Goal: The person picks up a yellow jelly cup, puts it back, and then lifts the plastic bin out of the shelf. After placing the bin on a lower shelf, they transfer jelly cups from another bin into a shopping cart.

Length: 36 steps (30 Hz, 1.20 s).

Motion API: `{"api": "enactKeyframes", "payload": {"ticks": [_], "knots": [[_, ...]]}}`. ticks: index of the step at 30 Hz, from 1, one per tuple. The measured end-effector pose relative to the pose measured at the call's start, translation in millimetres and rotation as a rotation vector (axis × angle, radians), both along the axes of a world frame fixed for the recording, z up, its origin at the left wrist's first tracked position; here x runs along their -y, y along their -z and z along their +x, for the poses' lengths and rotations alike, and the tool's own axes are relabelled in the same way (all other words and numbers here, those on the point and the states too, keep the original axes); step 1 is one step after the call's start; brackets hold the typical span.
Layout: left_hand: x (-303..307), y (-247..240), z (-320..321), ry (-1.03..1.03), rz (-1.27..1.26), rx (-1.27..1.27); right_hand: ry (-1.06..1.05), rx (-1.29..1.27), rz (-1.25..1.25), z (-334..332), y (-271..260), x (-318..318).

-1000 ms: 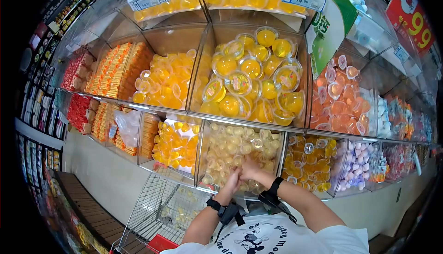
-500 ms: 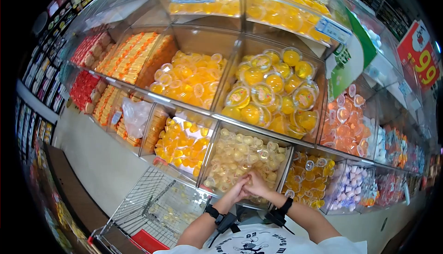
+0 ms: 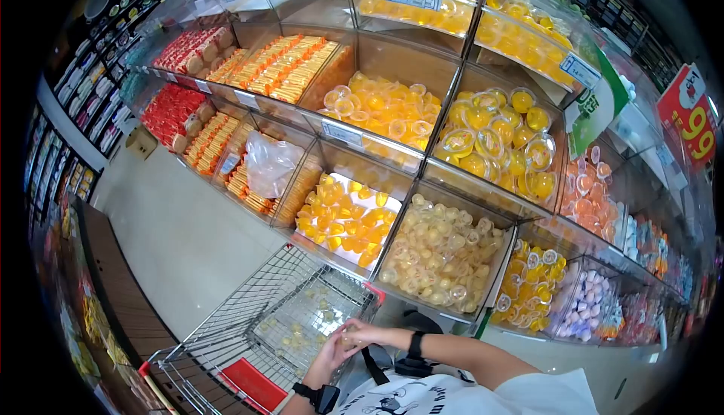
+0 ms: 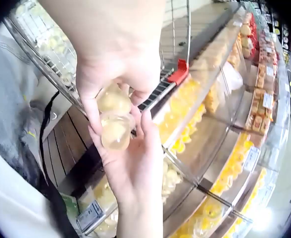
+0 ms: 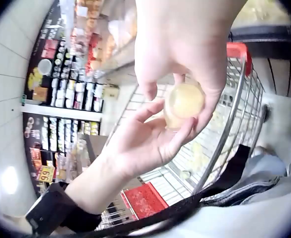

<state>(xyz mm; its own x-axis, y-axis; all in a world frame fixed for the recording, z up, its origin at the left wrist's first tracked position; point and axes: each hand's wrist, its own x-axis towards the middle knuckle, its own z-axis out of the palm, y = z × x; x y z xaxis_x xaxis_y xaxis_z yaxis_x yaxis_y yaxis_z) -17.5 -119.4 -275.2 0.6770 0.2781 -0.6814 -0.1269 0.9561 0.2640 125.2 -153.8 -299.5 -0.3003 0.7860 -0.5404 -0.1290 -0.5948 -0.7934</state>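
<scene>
In the head view, my left hand [image 3: 324,356] and right hand [image 3: 362,333] meet over the near side of the shopping cart [image 3: 249,287]. The left wrist view shows my left hand [image 4: 119,62] above, its fingers around a pale jelly cup [image 4: 114,100]; a second jelly cup [image 4: 116,133] lies against the fingers of my right hand [image 4: 135,171]. In the right wrist view, my right hand [image 5: 185,44] and left hand [image 5: 143,144] enclose a jelly cup [image 5: 186,101] between them. Pale cups [image 3: 290,337] lie inside the cart.
A bin of pale jelly cups [image 3: 445,253] stands right of the cart, beside one of orange cups [image 3: 343,215]. More clear-walled bins rise behind. A plastic bag [image 3: 271,165] lies on wrapped snacks. Shelving with a dark wooden top [image 3: 121,294] runs along the left.
Both hands have left the pale cup bin and moved left and down to the cart, staying together. The head view has turned, so the bins sit farther right.
</scene>
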Motion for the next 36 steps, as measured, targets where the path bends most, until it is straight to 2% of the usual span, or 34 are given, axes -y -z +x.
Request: {"api": "enactKeyframes", "payload": {"ticks": [3,7,8,10,11,14,15,16,17,18,20,23,25,26,27,28,29,31,32,33,34,35,36], "knots": [[10,33,-42,-0.072,-0.050,-0.079,-0.002,-0.328,-0.338,-32,-6,-5],[9,63,-67,-0.137,-0.099,-0.211,-0.002,-0.274,-0.329,-37,-12,1],[6,76,-72,-0.118,-0.121,-0.173,0.005,-0.087,-0.325,-36,-20,3],[1,93,-73,-0.110,-0.176,-0.223,-0.042,0.172,-0.033,-21,7,9],[-3,85,-65,-0.109,-0.201,-0.252,-0.072,0.297,0.115,-14,-2,10],[-8,51,-29,-0.059,0.035,-0.280,0.121,0.543,0.334,38,-30,25],[-12,38,-15,-0.024,0.107,-0.264,0.219,0.544,0.213,61,-69,27],[-13,23,-1,0.008,0.160,-0.203,0.316,0.828,0.448,86,-85,34],[-14,8,15,0.050,0.171,-0.142,0.579,0.735,0.269,107,-74,46],[-14,-7,33,0.092,0.183,-0.081,0.544,1.084,0.242,134,-96,55],[-12,-42,69,0.176,0.228,0.013,0.449,1.527,0.155,185,-80,77],[-3,-59,126,0.280,0.299,0.076,-0.311,1.534,-0.058,234,-49,111],[3,-62,165,0.362,0.383,0.016,0.067,1.408,-0.042,237,-27,117],[7,-61,184,0.402,0.408,-0.012,0.214,1.409,0.155,238,7,123],[12,-56,203,0.449,0.434,-0.036,0.157,1.379,0.090,241,11,123],[15,-35,218,0.492,0.425,-0.037,0.015,1.487,0.321,224,-58,122],[17,-13,233,0.541,0.415,-0.040,0.201,1.510,0.317,228,-21,118],[30,-9,262,0.638,0.471,-0.118,-0.023,1.376,0.230,240,-41,114],[39,-17,262,0.677,0.447,-0.023,0.146,1.288,-0.025,244,-52,102],[43,-29,254,0.705,0.416,0.060,0.135,1.168,-0.052,253,-64,105],[44,-35,258,0.721,0.383,0.134,-0.055,1.057,-0.123,262,-75,102],[46,-36,276,0.783,0.454,0.126,-0.127,1.121,-0.078,262,-90,102],[50,-35,292,0.834,0.523,0.112,-0.067,1.141,-0.073,266,-77,101]]}}
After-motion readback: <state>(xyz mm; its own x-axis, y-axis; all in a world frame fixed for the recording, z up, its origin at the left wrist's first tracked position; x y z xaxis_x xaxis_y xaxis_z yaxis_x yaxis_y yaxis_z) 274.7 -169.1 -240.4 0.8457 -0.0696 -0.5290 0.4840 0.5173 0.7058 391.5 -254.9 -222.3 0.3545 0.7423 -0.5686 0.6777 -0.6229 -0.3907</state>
